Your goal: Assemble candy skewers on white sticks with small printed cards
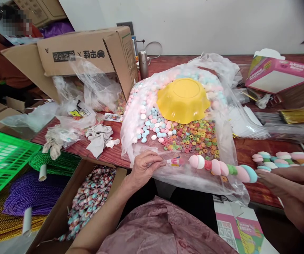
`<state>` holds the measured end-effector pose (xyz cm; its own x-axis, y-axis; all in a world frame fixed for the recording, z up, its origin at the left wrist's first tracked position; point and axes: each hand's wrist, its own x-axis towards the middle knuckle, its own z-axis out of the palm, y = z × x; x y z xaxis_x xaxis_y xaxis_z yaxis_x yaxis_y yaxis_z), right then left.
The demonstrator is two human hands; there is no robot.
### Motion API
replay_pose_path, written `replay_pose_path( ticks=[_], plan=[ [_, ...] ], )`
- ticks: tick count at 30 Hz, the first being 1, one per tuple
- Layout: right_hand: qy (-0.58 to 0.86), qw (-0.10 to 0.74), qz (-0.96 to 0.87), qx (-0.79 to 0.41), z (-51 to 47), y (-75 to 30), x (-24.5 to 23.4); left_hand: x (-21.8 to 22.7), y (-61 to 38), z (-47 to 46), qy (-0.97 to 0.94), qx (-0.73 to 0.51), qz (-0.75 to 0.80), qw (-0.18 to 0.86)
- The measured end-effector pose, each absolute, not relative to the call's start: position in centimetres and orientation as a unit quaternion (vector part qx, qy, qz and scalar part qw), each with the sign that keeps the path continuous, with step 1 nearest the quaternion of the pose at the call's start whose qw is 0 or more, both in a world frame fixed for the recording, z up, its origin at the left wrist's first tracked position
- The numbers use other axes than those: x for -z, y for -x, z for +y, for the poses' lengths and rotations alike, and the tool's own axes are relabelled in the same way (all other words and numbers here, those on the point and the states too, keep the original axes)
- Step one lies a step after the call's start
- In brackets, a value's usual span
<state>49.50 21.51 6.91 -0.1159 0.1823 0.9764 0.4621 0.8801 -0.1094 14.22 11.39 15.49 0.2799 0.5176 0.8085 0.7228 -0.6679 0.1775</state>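
Thumb and fingers of my left hand (146,165) are pinched on the end of a clear plastic sleeve (175,161) with a small colourful print. From the right, my right hand (295,192) grips the near end of a candy skewer (220,167) strung with pink, white and blue marshmallows and red and green gummy pieces. Its pink tip points at the sleeve; whether it is inside the clear film I cannot tell. Beneath both lies a large plastic sheet (127,141) bearing loose marshmallows (154,125), gummy rings (191,135) and an upturned yellow bowl (185,100).
More candy skewers (281,158) lie at the right table edge. A cardboard box (88,53) stands back left, with a grey cloth (99,139) before it. At lower left are a green basket (4,155) and a box of wrapped candy (93,197). A person sits far left.
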Motion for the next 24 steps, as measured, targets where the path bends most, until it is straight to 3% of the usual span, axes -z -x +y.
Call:
replay_pose_path(
  ticks=[7,13,19,24],
  plan=[
    [0.135,0.598,-0.763,0.204,21.5,-47.9,-7.9,-15.4,-14.9,11.4,0.804,0.444,-0.376,0.127],
    [0.176,0.567,-0.762,0.258,21.6,-48.8,-6.5,-15.2,-15.0,11.2,0.822,0.400,-0.366,0.174],
    [0.172,0.566,-0.755,0.282,21.2,-49.4,-5.4,-14.9,-15.0,11.3,0.809,0.423,-0.381,0.146],
    [0.156,0.542,-0.776,0.282,21.5,-49.0,-5.6,-15.1,-15.0,11.1,0.852,0.313,-0.353,0.226]
  ],
)
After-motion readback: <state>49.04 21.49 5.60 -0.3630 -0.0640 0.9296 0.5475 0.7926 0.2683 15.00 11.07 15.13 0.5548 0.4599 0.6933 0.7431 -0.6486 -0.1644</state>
